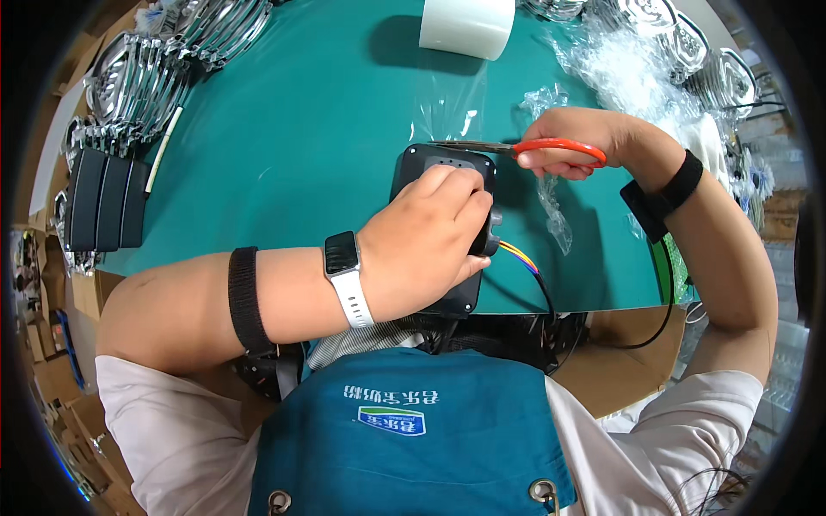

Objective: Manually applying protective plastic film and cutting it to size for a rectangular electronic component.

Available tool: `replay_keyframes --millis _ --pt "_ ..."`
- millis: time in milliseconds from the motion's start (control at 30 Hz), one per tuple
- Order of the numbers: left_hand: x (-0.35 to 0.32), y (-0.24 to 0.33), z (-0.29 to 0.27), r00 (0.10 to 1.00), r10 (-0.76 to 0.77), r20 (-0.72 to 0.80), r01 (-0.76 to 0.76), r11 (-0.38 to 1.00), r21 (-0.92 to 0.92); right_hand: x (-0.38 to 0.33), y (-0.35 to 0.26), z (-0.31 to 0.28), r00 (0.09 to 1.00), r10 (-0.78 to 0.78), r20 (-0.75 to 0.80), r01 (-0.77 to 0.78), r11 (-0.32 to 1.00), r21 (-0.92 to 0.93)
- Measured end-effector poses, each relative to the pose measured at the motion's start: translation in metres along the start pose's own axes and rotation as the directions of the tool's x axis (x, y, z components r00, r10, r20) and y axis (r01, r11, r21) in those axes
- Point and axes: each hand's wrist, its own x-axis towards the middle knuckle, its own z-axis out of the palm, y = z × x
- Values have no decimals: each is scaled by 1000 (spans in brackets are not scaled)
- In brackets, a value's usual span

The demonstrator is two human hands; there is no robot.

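Note:
A black, flat box [416, 165] with rounded corners and small screws lies at the near edge of the green table. My left hand [426, 236] grips it from above, fingers curled over its face. Colored wires [520, 256] in a black sleeve leave its right side. My right hand [589, 138] holds scissors with red-orange handles [564, 146]. Their blades [473, 146] point left across the box's far end, where they meet a strip of clear film [452, 107]. This strip runs back to a wide roll of film [467, 27].
Crumpled clear film [555, 215] lies right of the box, with a larger heap [624, 73] farther back. Chrome parts [133, 86] stand in rows at the back left, more [684, 43] at the back right. Several black pieces [107, 199] sit at the left edge of the table [284, 163].

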Motion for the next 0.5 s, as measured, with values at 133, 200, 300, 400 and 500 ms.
replay_keyframes --millis 133,200,300,400,500 --pt "-1 -1 1 1000 0 -5 0 1000 1 11 -18 0 1000 20 -9 -20 1000 3" --pt "-1 -2 2 1000 3 -14 -3 1000 6 18 -25 -1 1000 19 -11 -19 1000 1" --pt "-1 -2 3 1000 -18 8 18 1000 -5 29 -37 0 1000 19 -22 -19 1000 -4" --pt "-3 3 5 997 72 13 -71 997 -32 34 -56 4 970 -188 -156 217 956 198" --pt "-9 6 -3 998 53 17 -53 998 -26 14 -71 6 870 -239 -431 199 970 -136"
